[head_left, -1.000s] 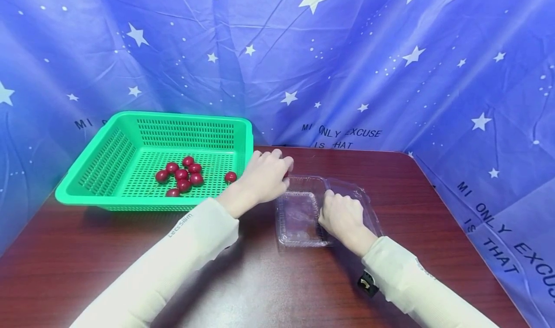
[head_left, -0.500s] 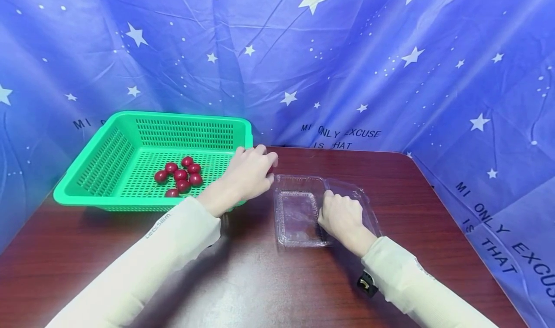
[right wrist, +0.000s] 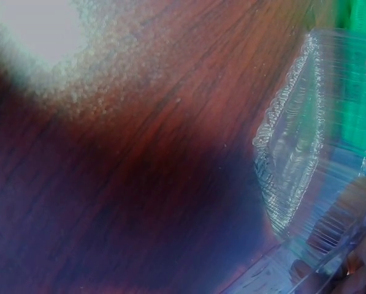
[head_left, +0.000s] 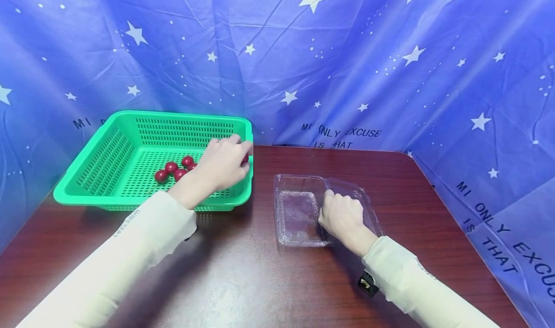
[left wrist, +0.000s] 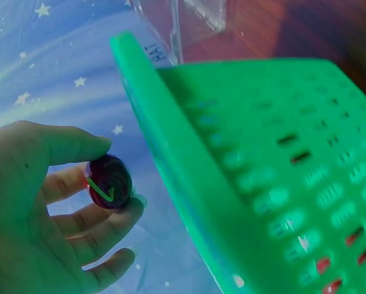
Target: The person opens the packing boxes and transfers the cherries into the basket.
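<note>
My left hand (head_left: 217,166) is over the right side of a green plastic basket (head_left: 108,201). Between thumb and fingers it pinches a dark red cherry (left wrist: 109,181) with a short green stem; in the left wrist view the cherry shows beside the basket's rim. Several more cherries (head_left: 171,167) lie on the basket floor, some hidden behind the hand and forearm. To the right stands a clear plastic box (head_left: 299,244) with its hinged lid (head_left: 363,202) folded open. My right hand (head_left: 342,219) grips the box at the side where the lid joins, fingertips partly hidden from the head view.
Both things stand on a dark red-brown wooden table (head_left: 260,284), with a gap between the basket and the box. A blue curtain (head_left: 277,68) with white stars hangs behind the table and along its right side.
My left hand has moved left with the cherry, from beside the clear box to over the basket's right side. My right hand and the box have stayed in place.
</note>
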A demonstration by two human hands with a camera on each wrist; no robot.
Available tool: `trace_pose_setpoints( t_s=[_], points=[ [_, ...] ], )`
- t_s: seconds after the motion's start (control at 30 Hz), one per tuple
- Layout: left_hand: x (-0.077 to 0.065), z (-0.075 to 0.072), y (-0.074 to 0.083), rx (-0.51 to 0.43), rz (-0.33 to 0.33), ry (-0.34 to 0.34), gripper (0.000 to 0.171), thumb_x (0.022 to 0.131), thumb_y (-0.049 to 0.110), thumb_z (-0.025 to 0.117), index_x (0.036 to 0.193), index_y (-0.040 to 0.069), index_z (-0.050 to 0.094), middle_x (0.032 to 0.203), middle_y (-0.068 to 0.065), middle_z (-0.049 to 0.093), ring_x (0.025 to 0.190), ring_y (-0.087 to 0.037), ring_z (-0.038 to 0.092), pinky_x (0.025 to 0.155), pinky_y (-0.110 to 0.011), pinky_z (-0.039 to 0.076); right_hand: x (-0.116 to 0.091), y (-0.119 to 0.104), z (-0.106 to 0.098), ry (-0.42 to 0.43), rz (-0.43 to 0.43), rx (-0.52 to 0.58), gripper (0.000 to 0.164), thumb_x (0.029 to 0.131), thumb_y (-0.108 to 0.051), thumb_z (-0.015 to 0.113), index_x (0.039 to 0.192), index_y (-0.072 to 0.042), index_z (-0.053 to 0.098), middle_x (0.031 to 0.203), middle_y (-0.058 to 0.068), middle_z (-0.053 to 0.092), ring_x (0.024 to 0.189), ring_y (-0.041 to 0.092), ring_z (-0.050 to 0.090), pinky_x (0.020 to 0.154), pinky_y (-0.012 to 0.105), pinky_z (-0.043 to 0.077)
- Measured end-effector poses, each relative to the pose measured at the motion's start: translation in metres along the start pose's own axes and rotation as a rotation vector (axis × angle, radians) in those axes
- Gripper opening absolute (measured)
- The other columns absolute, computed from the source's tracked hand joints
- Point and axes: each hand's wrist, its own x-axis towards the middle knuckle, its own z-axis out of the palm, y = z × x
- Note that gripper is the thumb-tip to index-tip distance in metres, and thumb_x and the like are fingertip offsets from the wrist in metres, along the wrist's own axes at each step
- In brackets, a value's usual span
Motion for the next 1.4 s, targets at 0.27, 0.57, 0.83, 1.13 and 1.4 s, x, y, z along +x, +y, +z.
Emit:
trace_pose_setpoints(
  t_s=[0.27,0.57,0.83,1.13,1.4],
  points=[
    [-0.006,-0.010,-0.021,0.004,-0.038,-0.011,0.024,0.085,0.008,0.056,0.106,0.001,0.066,0.097,-0.018,0.065,0.086,-0.034,0.061,0.074,-0.052,0.048,0.000,0.000,0.001,0.004,-0.002,0.002,0.015,0.078,-0.013,0.055,0.070,-0.002,0.050,0.065,0.024,0.068,0.058,0.043,0.064,0.043,0.052,0.049],
    [-0.014,-0.013,-0.041,0.018,-0.086,-0.033,0.025,0.083,0.003,0.053,0.105,0.001,0.066,0.098,-0.019,0.066,0.089,-0.036,0.059,0.073,-0.052,0.046,0.000,0.000,0.000,0.009,-0.006,0.008,0.014,0.078,-0.012,0.055,0.069,-0.002,0.050,0.064,0.023,0.067,0.058,0.043,0.064,0.042,0.052,0.048],
    [-0.019,-0.011,-0.061,0.050,-0.129,-0.111,0.026,0.081,-0.001,0.052,0.104,-0.001,0.064,0.096,-0.022,0.064,0.088,-0.038,0.057,0.074,-0.057,0.046,0.000,-0.001,-0.002,-0.005,0.003,0.009,0.014,0.078,-0.012,0.055,0.070,-0.002,0.050,0.065,0.023,0.067,0.058,0.043,0.064,0.042,0.052,0.048],
    [-0.025,-0.013,-0.080,0.063,-0.198,-0.154,0.029,0.080,0.000,0.053,0.108,-0.003,0.063,0.101,-0.026,0.064,0.096,-0.040,0.056,0.076,-0.060,0.047,-0.001,0.000,-0.001,-0.009,0.003,0.006,0.015,0.078,-0.013,0.055,0.070,-0.002,0.050,0.066,0.024,0.067,0.059,0.043,0.064,0.042,0.052,0.048],
    [-0.032,-0.011,-0.092,0.057,-0.226,-0.158,0.026,0.079,0.001,0.053,0.102,-0.005,0.061,0.097,-0.026,0.062,0.089,-0.039,0.057,0.071,-0.057,0.050,0.000,0.000,-0.002,-0.011,0.007,0.009,0.015,0.078,-0.013,0.055,0.070,-0.002,0.050,0.066,0.024,0.068,0.059,0.044,0.064,0.042,0.052,0.048]
  ],
)
